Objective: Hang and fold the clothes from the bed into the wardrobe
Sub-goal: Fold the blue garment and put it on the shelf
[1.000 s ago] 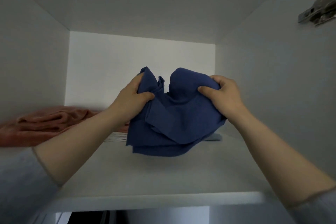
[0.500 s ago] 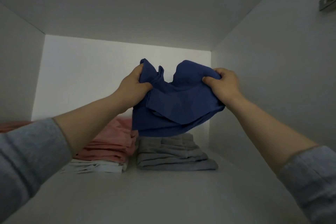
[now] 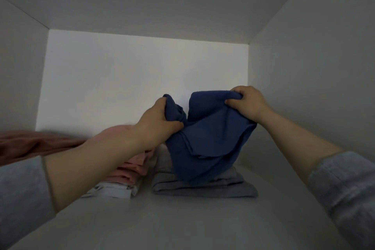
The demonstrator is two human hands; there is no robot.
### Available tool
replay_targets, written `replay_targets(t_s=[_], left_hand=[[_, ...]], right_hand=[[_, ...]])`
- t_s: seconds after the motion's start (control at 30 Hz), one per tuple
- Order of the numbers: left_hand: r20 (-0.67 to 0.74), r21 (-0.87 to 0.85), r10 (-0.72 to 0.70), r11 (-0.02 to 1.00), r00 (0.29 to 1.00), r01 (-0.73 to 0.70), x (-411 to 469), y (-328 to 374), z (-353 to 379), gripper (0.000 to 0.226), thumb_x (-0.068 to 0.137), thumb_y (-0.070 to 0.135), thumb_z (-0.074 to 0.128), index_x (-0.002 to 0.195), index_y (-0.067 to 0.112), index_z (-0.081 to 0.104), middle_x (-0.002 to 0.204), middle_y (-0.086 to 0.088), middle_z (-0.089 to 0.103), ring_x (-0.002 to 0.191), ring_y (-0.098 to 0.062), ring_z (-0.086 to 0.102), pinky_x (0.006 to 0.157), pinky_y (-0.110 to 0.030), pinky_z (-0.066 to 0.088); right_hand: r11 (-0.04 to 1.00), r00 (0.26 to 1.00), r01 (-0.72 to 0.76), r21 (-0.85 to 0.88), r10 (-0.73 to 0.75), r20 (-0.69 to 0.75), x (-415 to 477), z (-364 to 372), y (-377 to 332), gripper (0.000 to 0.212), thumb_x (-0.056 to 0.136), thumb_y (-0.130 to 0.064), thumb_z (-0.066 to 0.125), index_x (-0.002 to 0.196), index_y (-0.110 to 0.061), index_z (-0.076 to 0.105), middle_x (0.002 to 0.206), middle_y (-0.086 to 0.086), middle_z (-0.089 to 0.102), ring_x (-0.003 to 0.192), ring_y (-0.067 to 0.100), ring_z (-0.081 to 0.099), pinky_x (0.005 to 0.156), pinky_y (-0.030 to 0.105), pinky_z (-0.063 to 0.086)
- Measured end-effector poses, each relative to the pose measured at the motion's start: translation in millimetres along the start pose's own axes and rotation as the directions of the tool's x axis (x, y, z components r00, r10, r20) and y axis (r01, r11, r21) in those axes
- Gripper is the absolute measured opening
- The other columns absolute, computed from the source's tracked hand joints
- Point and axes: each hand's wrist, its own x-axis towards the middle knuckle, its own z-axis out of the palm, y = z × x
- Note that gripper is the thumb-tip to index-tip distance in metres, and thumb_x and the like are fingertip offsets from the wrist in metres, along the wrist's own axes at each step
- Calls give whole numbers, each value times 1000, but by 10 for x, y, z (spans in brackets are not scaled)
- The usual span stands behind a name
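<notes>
Clothing lay in folded stacks at the back of the white wardrobe shelf [image 3: 162, 225], and above it both hands held a crumpled dark blue knit garment [image 3: 209, 140] just right of the view's centre. The left hand [image 3: 160, 126] gripped the garment's ten o'clock corner, with the fingers curled over the bunched cloth and the thumb pressed in from below. The right hand [image 3: 248, 103] pinched its one o'clock edge, thumb in front and fingers wrapped behind the fold. Between the two grips the cloth sagged in a dip and hung down in loose layers. Its lower hem met the top of a folded pale grey garment pile [image 3: 227, 190] at six o'clock from it; whether it rested there with weight or only brushed it could not be told. At nine o'clock from the grey pile, just beside it, sat a folded pink garment stack [image 3: 129, 170] on top of a folded white garment [image 3: 115, 192], partly hidden by the left forearm. Farther out at nine o'clock of the view, against the left wall, lay a rumpled rust-brown cloth [image 3: 26, 144], blurred. Grey sleeves [image 3: 349, 189] covered both arms short of the wrists. The bright white back panel [image 3: 142, 79] stood behind everything at twelve o'clock.
</notes>
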Motion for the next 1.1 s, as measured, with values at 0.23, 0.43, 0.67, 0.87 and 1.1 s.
replay_targets(t_s=[0.23,0.43,0.67,0.87,1.1], left_hand=[[-154,-9,96,995,983,-98,-10,165,125,71,83,25,72,138,34,28,79,4,57,64,2,61,47,-8,44],[273,-255,-341,876,900,409,-295,-93,499,7,88,4,65,91,10,64,85,-9,61,61,-13,66,49,-31,58],[734,99,-339,911,588,401,-226,-117,38,30,93,36,61,114,14,63,83,-12,73,61,-18,69,57,-29,58],[245,183,-109,981,963,65,273,-216,-166,26,89,36,66,76,14,73,50,-2,62,41,-17,54,48,-23,46],[424,134,-359,933,832,334,776,-667,439,59,90,43,63,125,-4,53,99,-11,66,91,-24,68,83,-37,58]], right_hand=[[999,999,23,28,-22,-31,173,218,186,20,88,-21,61,79,-3,60,78,8,63,76,27,57,67,38,46],[990,938,-126,-69,142,316,-126,826,531,19,81,-29,75,78,-16,61,85,4,61,82,20,55,67,26,37],[920,798,-392,-30,356,486,-328,817,669,35,82,-37,75,103,-11,64,100,3,62,84,14,56,65,23,45],[713,582,-700,-39,600,549,-547,604,678,68,76,-52,75,126,-11,53,123,9,57,102,26,60,86,39,54],[282,316,-947,153,735,600,-849,507,654,92,66,-54,82,134,-3,48,99,15,61,80,25,62,63,30,54]])
